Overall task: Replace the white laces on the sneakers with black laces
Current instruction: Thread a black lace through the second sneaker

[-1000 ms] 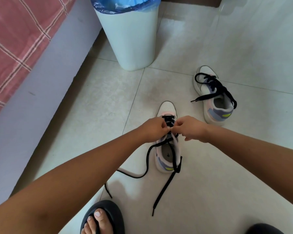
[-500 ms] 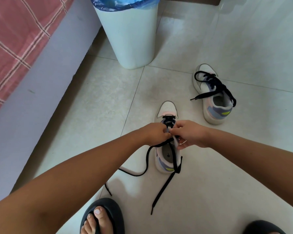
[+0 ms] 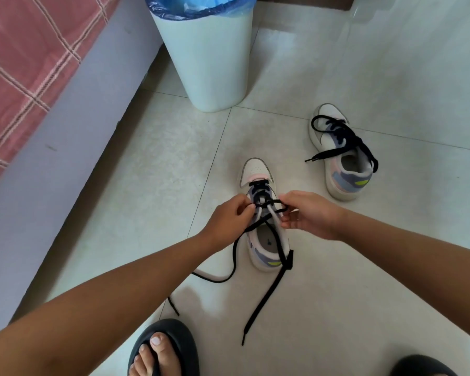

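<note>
Near sneaker [image 3: 265, 234] on floor [image 3: 158, 169], directly under fingers, black lace [image 3: 269, 287] partly threaded. Left hand [image 3: 229, 215] fingers pinch lace at left eyelets; right hand [image 3: 308, 214] fingers pinch lace at right side. Loose lace ends trail back from fingers toward sandalled foot [image 3: 162, 348]. Second sneaker [image 3: 342, 153] (already black-laced) beyond right fingers, well apart. Bin [image 3: 204, 55] farther ahead.

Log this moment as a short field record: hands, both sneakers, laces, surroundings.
left hand: pinches black lace at near sneaker
right hand: pinches the same lace at the eyelets
near sneaker: partly laced, both lace ends trailing on tiled floor
far sneaker: black-laced, untied
white bin: blue liner, behind the sneakers
</note>
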Available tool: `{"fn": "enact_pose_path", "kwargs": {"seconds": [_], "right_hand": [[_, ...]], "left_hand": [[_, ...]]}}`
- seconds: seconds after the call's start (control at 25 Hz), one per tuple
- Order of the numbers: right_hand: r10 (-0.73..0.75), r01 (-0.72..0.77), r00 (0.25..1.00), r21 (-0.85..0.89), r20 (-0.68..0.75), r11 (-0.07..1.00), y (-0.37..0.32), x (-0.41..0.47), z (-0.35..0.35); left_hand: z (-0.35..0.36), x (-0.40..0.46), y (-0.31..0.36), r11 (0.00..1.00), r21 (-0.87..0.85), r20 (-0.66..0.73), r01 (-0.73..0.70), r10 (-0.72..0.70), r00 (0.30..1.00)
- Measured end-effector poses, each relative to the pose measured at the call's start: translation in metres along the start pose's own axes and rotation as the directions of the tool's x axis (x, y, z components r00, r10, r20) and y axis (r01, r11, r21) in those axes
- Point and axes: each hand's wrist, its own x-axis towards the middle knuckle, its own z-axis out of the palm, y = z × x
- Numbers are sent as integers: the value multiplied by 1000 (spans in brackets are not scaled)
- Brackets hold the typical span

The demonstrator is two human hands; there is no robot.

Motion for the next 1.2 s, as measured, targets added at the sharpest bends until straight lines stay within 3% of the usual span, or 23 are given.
{"fn": "enact_pose_path", "kwargs": {"seconds": [0.04,0.12,0.2,0.28,0.36,0.44,0.48,0.56,0.64,0.76,0.8,0.88,0.96,1.04,1.12,1.2], "right_hand": [[15,-16,1000,-186,-5,983,-9,0,1],[6,-24,999,-555,-33,831,-22,1,4],[-46,34,999,-712,3,702,-25,3,11],[-49,81,996,-585,70,807,-22,7,12],[-41,61,995,-224,92,973,-12,7,3],[-53,46,996,86,74,995,2,3,-7],[-49,40,997,134,63,990,7,2,-10],[-40,36,998,74,50,997,7,3,-8],[-6,8,1000,-102,20,995,-3,8,-4],[28,-14,999,-556,17,831,-22,9,2],[22,8,999,-610,42,792,-23,10,2],[30,21,995,-486,96,874,-18,11,1],[14,6,994,-183,109,983,-7,10,-4],[-17,18,998,-11,57,1000,3,8,-6],[-47,43,998,-103,-37,994,4,7,-4],[-93,37,985,-345,-144,938,0,0,-3]], "left_hand": [[-3,3,9,999,50,23,6,-8,1000],[-7,15,26,989,131,133,68,-86,987],[-10,23,38,969,218,251,117,-171,953],[-12,26,39,976,70,312,204,-216,925],[-10,19,27,932,-237,306,275,-197,931],[-5,5,11,851,-455,253,261,-157,955],[-2,1,6,841,-484,229,244,-147,962],[-2,4,5,876,-421,208,237,-162,965],[-5,12,15,905,-316,251,283,-208,945],[-7,20,33,959,-86,331,272,-230,915],[-6,22,36,970,-38,341,242,-215,915],[-3,22,33,963,-110,330,245,-197,923],[-2,17,23,896,-318,320,310,-206,925],[-1,11,15,860,-407,298,307,-193,935],[-2,7,11,907,-337,245,254,-175,953],[-3,1,10,963,-172,192,208,-175,966]]}}
